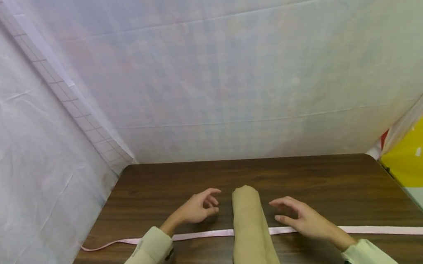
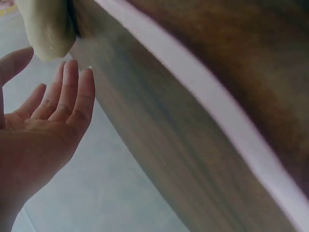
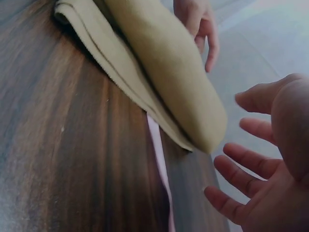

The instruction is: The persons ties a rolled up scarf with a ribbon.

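Rolled tan cloth bundle (image 1: 252,228) is laid across thin pink ribbon (image 1: 204,235) on dark wood table (image 1: 312,182), prob. for tying. Left hand (image 1: 197,208) & right hand (image 1: 302,218) are held either side, fingers loosely spread, nothing gripped.

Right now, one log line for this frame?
left hand: open, beside rolled tan cloth | right hand: open, opposite side | cloth lies across pink ribbon | table

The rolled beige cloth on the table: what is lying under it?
A pink ribbon runs across the table and passes under the rolled beige cloth, showing on both sides. The stretch beneath the cloth is covered; nothing else shows there.
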The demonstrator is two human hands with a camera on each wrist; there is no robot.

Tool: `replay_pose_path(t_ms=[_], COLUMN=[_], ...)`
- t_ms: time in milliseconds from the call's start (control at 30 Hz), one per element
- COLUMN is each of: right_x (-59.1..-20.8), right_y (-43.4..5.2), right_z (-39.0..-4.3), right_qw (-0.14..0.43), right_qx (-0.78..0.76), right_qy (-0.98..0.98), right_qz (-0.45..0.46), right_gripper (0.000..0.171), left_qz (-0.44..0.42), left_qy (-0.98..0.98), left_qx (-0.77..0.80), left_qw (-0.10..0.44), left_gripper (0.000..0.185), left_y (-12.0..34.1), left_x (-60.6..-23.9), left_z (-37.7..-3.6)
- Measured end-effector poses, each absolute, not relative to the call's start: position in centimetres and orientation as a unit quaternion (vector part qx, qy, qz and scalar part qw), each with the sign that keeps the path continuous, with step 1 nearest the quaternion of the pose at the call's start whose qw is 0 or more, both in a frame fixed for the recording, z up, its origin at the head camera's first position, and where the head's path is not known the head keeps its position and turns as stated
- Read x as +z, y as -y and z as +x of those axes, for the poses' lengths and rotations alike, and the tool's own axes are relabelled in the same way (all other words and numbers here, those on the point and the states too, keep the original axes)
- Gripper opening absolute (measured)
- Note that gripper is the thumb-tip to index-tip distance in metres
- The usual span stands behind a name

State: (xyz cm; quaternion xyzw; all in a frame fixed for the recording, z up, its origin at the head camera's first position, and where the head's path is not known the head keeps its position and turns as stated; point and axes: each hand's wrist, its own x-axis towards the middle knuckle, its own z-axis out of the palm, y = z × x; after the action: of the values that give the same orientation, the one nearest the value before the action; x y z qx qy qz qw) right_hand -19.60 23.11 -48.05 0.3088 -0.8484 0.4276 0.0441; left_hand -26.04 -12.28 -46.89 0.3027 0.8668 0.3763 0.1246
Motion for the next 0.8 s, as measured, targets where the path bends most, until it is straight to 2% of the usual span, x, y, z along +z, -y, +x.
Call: replay_pose_path(t_ms=[133, 333, 600, 800], right_x=[-48.8, -49.8, -50.8, -51.5], right_y=[-23.3, -23.6, -24.1, -24.0], right_z=[-19.8, -20.1, -20.4, -20.3], right_qw=[0.015, 0.025, 0.004, 0.033], right_qx=[0.424, 0.412, 0.405, 0.386], right_qy=[0.855, 0.862, 0.874, 0.883], right_qz=[0.298, 0.293, 0.268, 0.265], right_gripper=[0.034, 0.028, 0.026, 0.021], left_qz=[0.288, 0.279, 0.312, 0.332], left_qy=[-0.852, -0.851, -0.868, -0.871], left_qx=[0.402, 0.398, 0.342, 0.329], left_qw=[0.169, 0.200, 0.177, 0.152], left_gripper=[0.053, 0.043, 0.032, 0.022], left_y=[12.7, 13.1, 13.2, 13.0], left_x=[-47.4, -48.2, -48.4, -48.9], left_z=[-25.7, -25.2, -24.6, -24.0])
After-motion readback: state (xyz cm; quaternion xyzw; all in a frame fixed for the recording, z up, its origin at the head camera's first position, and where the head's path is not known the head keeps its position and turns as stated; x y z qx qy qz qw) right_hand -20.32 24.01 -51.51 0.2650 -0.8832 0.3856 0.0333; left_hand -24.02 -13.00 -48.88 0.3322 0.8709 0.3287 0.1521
